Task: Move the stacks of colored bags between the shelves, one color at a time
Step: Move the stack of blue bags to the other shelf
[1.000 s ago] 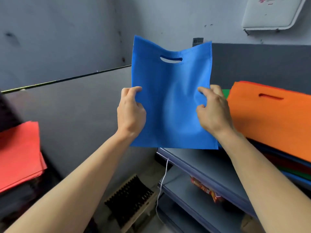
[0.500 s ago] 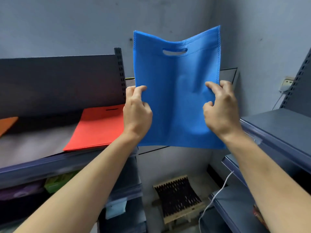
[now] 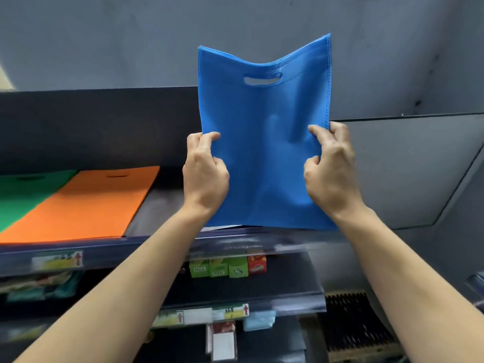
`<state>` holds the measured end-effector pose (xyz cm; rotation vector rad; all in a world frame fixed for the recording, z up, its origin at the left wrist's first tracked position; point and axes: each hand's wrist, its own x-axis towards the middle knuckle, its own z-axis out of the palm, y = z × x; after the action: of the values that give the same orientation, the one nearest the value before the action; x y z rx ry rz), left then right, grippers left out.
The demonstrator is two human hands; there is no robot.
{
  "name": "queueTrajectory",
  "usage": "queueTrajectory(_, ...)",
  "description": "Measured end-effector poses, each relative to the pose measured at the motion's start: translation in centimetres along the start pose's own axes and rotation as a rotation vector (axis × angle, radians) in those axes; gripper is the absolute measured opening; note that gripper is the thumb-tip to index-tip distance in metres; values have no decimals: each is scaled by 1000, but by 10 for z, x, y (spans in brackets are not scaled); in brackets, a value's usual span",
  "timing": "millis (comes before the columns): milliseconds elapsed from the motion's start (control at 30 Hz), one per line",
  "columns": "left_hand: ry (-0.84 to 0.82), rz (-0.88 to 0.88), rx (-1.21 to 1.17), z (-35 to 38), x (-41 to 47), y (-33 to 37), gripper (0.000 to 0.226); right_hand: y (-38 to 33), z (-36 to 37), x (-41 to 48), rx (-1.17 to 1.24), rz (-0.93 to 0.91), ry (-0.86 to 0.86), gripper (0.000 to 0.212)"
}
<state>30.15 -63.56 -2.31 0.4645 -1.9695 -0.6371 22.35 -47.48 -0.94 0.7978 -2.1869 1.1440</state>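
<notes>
A stack of blue bags (image 3: 264,142) with a cut-out handle is held upright in front of me, above the right end of the top shelf (image 3: 162,247). My left hand (image 3: 204,174) pinches its left edge and my right hand (image 3: 331,169) pinches its right edge. On the shelf to the left lie a flat orange stack (image 3: 86,205) and a green stack (image 3: 21,195), the green one partly cut off by the frame edge.
The shelf has a dark back panel (image 3: 99,127). Lower shelves hold small green and red boxes (image 3: 227,267) and price labels. A grey wall rises behind. On the floor at the lower right stands a slatted wooden rack (image 3: 356,328).
My view has swung left from the right-hand shelving to the left shelf unit. Both hands kept their grip on the blue stack and carried it across; the orange and green stacks came into view.
</notes>
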Motion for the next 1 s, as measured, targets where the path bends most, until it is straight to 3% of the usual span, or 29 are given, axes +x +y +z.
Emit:
queueTrajectory(333,132,-108,101,-87,17,-77,47,-84,83,0,97,-93,-114,56)
queueTrajectory(800,289,-213,305,-167,16,-122,45,-155,155,-6,317,-199,-289,54)
queueTrajectory(1000,309,-209,328,-192,31,-140,44,-182,172,-2,336,-223,-284,53)
